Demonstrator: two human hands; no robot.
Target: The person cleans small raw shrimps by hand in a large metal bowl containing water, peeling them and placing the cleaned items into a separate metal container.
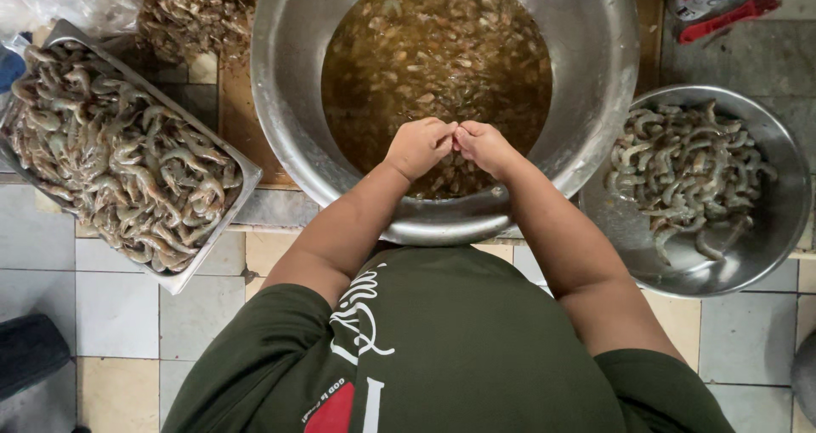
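Small greyish shrimp (453,128) — mostly hidden, pinched between fingertips of both hands — held above the big round steel basin (285,101) of brown water, near its front rim.

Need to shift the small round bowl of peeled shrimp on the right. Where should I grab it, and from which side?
Grip the small steel bowl by its bare rolled rim at the near-right edge, coming from the right. The shrimp sit heaped toward its centre and left, and the big basin crowds its left rim, where both the left hand and right hand are working.
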